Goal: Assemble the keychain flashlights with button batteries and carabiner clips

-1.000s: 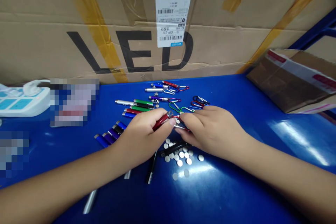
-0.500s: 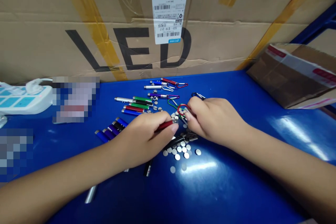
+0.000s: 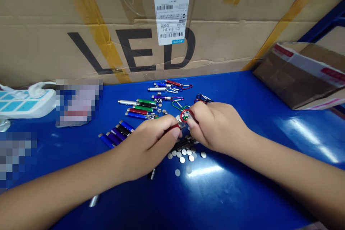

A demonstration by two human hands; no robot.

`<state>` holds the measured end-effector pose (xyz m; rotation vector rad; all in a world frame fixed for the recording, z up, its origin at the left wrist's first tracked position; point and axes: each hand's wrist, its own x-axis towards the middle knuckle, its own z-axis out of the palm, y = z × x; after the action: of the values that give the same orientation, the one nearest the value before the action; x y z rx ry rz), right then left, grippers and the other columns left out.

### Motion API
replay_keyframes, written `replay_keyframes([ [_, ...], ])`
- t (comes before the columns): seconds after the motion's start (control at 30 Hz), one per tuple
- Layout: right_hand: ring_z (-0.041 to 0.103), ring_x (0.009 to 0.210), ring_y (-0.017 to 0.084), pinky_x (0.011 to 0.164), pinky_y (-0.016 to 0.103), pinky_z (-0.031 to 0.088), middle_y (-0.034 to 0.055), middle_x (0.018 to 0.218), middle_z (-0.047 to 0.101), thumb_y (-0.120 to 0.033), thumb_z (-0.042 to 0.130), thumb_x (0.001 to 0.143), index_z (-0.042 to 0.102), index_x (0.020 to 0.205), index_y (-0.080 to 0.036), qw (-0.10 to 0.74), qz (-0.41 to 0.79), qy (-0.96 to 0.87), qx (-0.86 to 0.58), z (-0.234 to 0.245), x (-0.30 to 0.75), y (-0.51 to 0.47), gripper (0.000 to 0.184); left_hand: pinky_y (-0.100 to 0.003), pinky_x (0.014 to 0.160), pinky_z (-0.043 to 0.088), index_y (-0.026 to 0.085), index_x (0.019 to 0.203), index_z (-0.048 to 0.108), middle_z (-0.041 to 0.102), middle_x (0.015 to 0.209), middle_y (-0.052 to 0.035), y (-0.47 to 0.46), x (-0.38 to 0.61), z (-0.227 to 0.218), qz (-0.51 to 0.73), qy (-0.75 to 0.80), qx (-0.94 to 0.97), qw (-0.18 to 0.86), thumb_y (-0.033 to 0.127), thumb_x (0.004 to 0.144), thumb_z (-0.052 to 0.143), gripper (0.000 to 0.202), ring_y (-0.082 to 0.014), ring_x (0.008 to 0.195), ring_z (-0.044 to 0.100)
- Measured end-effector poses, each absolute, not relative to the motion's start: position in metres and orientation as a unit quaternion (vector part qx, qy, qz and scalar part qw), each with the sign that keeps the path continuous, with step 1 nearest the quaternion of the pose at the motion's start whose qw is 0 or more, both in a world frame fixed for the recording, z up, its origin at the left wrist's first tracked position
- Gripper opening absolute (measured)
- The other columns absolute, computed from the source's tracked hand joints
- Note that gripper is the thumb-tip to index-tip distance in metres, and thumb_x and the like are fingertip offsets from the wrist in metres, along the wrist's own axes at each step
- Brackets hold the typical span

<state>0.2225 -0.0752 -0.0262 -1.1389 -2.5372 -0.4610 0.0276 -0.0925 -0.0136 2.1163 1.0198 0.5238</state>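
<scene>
My left hand [image 3: 151, 145] is closed around a small red metal penlight tube [image 3: 174, 127], whose silvery end points right. Pinched in my right hand [image 3: 219, 125] is a red carabiner clip [image 3: 183, 116], held close to that end; whether the two touch I cannot tell. Under and in front of my hands lie many coin batteries [image 3: 182, 160] and black pieces [image 3: 181, 144], partly hidden. Left of them are coloured tubes, among them a green tube [image 3: 142, 108] and a blue tube [image 3: 106, 140]. Behind lies a purple penlight [image 3: 161, 97] with its clip attached.
A large cardboard box [image 3: 221, 43] marked LED stands along the back of the blue table [image 3: 242, 194]. A smaller carton [image 3: 304, 79] sits at right. At left are a white power strip [image 3: 27, 104] with plugs and a pixelated object [image 3: 78, 104].
My right hand has shifted slightly left with the red carabiner clip, nearer the tube's end. More of the silvery end shows at my left fingertips. A red clip now shows behind my right hand.
</scene>
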Motion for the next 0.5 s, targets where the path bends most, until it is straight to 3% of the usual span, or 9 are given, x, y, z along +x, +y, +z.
replay_keyframes([
  [0.23, 0.045, 0.042, 0.015, 0.05, 0.03, 0.021, 0.0019, 0.047, 0.051, -0.026, 0.031, 0.092, 0.053, 0.07, -0.018, 0.201, -0.203, -0.889, -0.357, -0.0292, 0.2209, -0.0748, 0.032, -0.024, 0.059, 0.036, 0.018, 0.075, 0.046, 0.048, 0.071, 0.004, -0.0947, 0.0268, -0.0179, 0.22, 0.401, 0.801, 0.386, 0.032, 0.098, 0.033, 0.03, -0.0097, 0.063, 0.043],
  [0.5, 0.047, 0.045, 0.017, 0.05, 0.03, 0.019, 0.0035, 0.049, 0.054, -0.02, 0.037, 0.084, 0.053, 0.072, -0.018, 0.145, -0.178, -0.895, -0.381, -0.0318, 0.2175, -0.0745, 0.02, -0.024, 0.057, 0.035, 0.019, 0.077, 0.048, 0.047, 0.069, 0.0036, -0.0942, 0.0263, -0.0163, 0.26, 0.43, 0.762, 0.408, 0.035, 0.098, 0.032, 0.031, -0.01, 0.063, 0.042],
])
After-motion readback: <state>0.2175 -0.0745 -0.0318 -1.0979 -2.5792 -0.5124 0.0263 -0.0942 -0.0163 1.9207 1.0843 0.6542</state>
